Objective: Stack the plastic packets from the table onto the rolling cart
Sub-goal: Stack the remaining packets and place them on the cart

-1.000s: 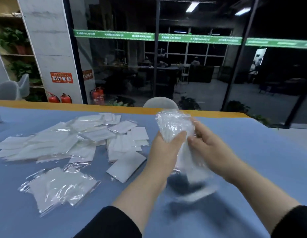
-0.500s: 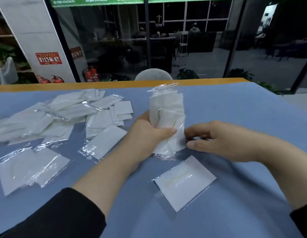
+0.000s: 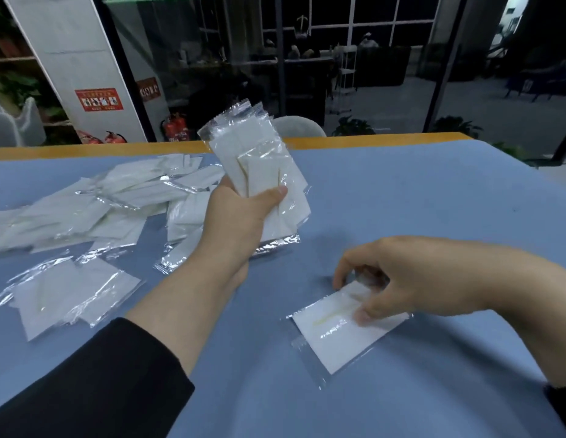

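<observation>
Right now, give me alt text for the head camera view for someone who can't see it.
A person's left hand holds up a bundle of plastic packets while the right hand picks at a single packet lying on the blue table. More loose packets lie scattered at left.

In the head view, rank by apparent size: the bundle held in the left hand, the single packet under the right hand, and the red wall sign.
1. bundle of packets
2. single packet, close to the bundle; it lies nearer the camera, so the ranking is unsure
3. red wall sign, clearly smallest, though farthest away
</observation>
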Demonstrator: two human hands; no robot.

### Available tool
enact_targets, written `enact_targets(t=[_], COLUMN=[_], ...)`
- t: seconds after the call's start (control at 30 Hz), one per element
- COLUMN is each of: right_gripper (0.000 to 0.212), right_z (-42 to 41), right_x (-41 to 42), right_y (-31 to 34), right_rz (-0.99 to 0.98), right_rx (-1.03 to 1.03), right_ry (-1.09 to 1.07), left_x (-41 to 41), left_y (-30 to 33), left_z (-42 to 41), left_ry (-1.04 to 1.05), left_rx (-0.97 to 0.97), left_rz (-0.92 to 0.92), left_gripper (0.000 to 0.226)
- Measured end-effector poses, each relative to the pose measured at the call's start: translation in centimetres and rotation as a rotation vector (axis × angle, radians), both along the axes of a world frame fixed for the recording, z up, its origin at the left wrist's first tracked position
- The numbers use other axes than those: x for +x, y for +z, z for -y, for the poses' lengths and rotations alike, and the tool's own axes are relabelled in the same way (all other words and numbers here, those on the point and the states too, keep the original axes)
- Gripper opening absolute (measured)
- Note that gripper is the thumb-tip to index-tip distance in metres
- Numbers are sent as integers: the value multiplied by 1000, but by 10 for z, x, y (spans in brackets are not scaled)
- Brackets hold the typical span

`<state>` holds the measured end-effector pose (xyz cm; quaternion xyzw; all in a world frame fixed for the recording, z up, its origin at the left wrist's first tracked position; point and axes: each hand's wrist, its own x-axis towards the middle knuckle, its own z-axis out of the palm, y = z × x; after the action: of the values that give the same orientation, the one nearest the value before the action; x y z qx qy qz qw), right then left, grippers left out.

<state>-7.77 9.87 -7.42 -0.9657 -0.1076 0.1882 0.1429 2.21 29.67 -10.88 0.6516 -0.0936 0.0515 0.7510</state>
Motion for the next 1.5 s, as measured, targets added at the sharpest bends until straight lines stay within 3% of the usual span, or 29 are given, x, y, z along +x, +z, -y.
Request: enact_targets(t=[0.13, 0.3, 0.4, 0.5, 0.6, 0.87, 0.93, 1.07, 1.2, 1.27, 1.37, 1.5], right_gripper=[7, 13, 13, 13, 15, 15, 20, 58, 30, 30, 36, 50], right_z=[8, 14, 6, -4, -13, -19, -21, -26, -26, -16, 4, 2], right_x=[5, 21, 25, 28, 30, 30, 32, 26, 23, 23, 22, 30], right_y=[2, 0, -2, -4, -10, -16, -20, -16, -13, -9, -6, -24], right_rz=[163, 601, 651, 668, 690, 775, 755, 409, 489, 632, 762, 626], right_rx=[90, 994, 1229, 1188, 1004, 804, 855, 1203, 1225, 1068, 561, 337], right_ry=[-85, -571, -662, -661, -614, -420, -392, -372, -299, -257, -167, -94], left_x=[-2, -7, -15, -24, -29, -32, -36, -40, -41, -37, -27, -30], left_y=[2, 6, 10, 11, 9, 8, 9, 9, 11, 14, 19, 16], left_z=[-1, 0, 5, 13, 22, 29, 30, 32, 33, 28, 15, 20], left_ry=[-16, -66, -138, -211, -244, -237, -266, -340, -263, -85, 213, 105], left_rx=[-47, -149, -182, -180, -204, -259, -292, -352, -198, -222, -251, 47], left_rz=[-44, -128, -182, -180, -196, -231, -227, -163, -24, 25, 82, -60], left_gripper=[38, 31, 29, 21, 33, 34, 30, 31, 41, 57, 63, 64])
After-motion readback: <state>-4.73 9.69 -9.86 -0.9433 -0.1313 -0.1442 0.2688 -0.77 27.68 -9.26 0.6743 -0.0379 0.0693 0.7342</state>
